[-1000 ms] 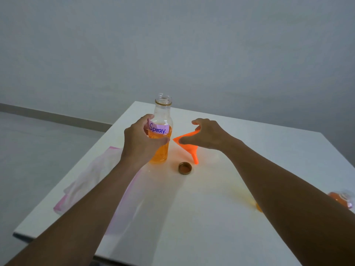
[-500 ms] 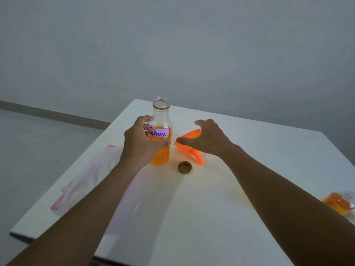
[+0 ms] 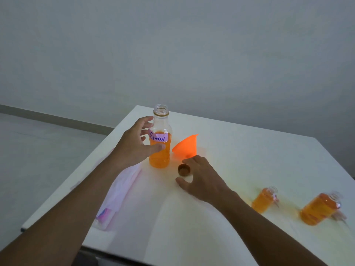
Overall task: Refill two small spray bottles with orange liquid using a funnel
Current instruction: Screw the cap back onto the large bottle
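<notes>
A tall clear bottle [image 3: 159,150] labelled "Spray", half full of orange liquid and uncapped, stands on the white table [image 3: 240,150]. My left hand [image 3: 132,146] is beside it with fingers spread and only the thumb lying against its front. An orange funnel [image 3: 185,146] lies on its side just right of the bottle. A brown cap [image 3: 184,169] rests open side up on the table. My right hand [image 3: 201,179] arches over the cap, thumb and fingers on either side. Two small uncapped bottles [image 3: 264,200] [image 3: 319,209] holding orange liquid stand at the right.
A pink and white cloth or bag [image 3: 119,189] lies along the table's left side under my left forearm. The table's left edge [image 3: 63,189] drops to the floor. Small blurred pinkish items lie beside the two small bottles.
My right hand let go of the funnel, which now lies on its side, and drew back to the cap. My left hand loosened its grip on the tall bottle. The view shifted right.
</notes>
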